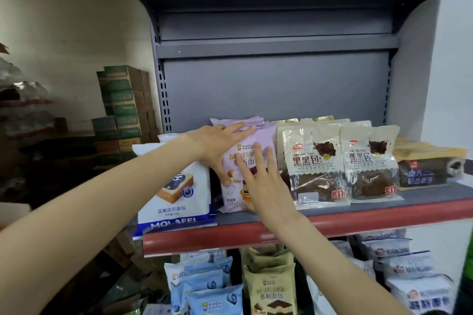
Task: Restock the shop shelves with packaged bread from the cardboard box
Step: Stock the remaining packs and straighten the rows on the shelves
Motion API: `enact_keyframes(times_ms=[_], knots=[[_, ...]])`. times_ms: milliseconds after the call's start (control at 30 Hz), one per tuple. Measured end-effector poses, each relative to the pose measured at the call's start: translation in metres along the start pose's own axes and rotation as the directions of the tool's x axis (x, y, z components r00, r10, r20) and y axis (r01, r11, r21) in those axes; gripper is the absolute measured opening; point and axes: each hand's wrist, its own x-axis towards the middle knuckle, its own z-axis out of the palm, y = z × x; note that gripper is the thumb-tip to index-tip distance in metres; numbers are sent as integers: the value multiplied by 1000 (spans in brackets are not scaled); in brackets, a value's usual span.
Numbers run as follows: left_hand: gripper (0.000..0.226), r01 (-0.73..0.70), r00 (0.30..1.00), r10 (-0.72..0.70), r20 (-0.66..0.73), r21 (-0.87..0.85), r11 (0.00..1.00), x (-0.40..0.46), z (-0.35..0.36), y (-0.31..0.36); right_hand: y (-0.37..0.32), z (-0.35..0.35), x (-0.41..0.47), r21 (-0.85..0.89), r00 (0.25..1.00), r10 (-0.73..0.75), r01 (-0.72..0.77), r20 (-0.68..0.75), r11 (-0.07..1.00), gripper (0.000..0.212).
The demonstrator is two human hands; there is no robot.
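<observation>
1. Blue-white bread pack (179, 194) stands just left of the purple mousse pack (236, 161), on the red-edged shelf (358, 220).
2. Left hand (220, 143): fingers straight over the purple pack's top, thumb down its left edge.
3. Right hand (263, 184): fingers spread, flat on the purple pack's front.
4. Dark bread packs (314, 169) touch the purple pack's right side.

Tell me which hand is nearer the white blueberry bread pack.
Left. The left hand touches the purple mousse pack right beside the blueberry bread pack; the right hand lies flat on the purple pack's front, farther over.
</observation>
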Motion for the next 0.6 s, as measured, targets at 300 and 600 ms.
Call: enact_keyframes(times_ms=[300,600], knots=[[94,-7,883,0,-469,-13,1000,-59,-12,7,16,-36,-17,262,992,-77,47,102,964,84],[57,-75,388,-779,-492,-860,506,-209,37,19,-24,-72,-41,834,992,5,102,-124,542,48]])
